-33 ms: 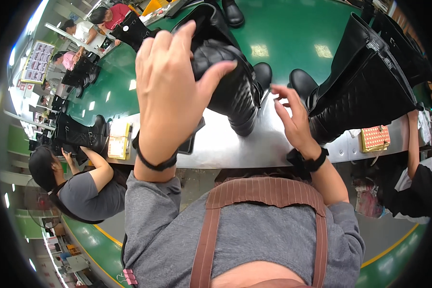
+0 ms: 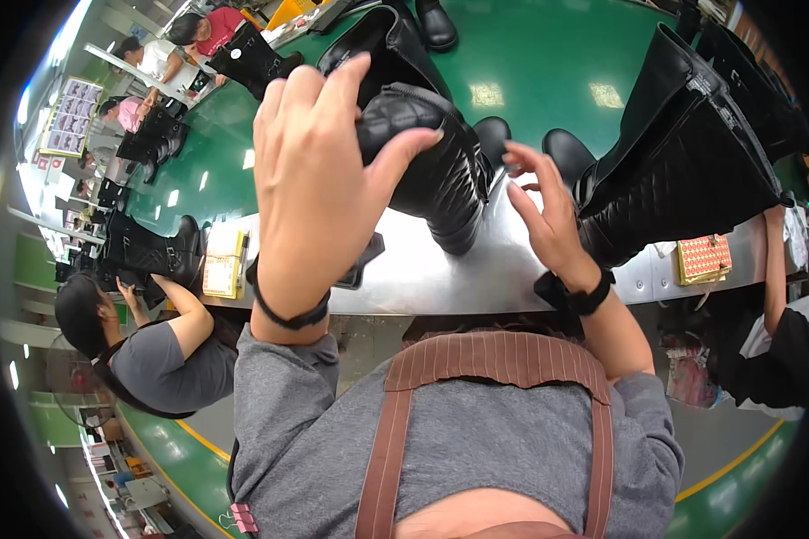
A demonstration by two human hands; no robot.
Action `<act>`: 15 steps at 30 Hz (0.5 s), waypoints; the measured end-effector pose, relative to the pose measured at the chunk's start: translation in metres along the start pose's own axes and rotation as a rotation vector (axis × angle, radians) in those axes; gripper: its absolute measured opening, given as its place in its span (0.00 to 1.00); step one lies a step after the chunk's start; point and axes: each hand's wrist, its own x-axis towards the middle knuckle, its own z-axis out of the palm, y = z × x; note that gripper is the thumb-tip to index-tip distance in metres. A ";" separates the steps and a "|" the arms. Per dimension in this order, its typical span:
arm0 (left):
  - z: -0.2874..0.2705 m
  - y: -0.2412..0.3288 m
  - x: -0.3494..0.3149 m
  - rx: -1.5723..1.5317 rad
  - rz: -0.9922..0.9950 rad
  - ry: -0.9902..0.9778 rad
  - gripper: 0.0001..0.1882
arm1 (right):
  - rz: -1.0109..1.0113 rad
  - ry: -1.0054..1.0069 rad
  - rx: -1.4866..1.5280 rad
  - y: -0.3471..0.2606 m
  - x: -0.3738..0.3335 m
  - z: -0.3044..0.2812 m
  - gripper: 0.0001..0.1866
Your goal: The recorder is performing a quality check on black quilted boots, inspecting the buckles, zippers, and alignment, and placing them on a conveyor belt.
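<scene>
A tall black boot with a quilted shaft stands in front of me, at the metal edge of the work surface. My left hand is closed round the upper shaft, its thumb lying across the quilted leather; the fingertips are partly hidden. To the right of that boot, my right hand is raised with nothing in it, its fingers bent and apart. It is nearest to a second tall black boot, which leans to the right with its zip edge facing up.
The green work surface has a metal front edge. A dark flat object lies under my left wrist. A yellow booklet and a red-patterned pad lie at either side. Co-workers sit left and right.
My left hand has shifted slightly down, and the upper edge of the boot's quilted shaft shows more. The fingers of my right hand have risen a little.
</scene>
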 end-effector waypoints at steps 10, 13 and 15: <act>-0.019 -0.002 -0.008 -0.336 0.297 -0.081 0.17 | -0.114 -0.116 -0.142 0.016 0.052 0.019 0.28; -0.020 -0.008 -0.008 -0.334 0.458 -0.027 0.19 | -0.057 -0.168 -0.236 0.015 0.046 0.018 0.28; -0.022 -0.009 -0.012 -0.340 0.438 -0.038 0.18 | -0.127 -0.130 -0.237 0.019 0.040 0.020 0.26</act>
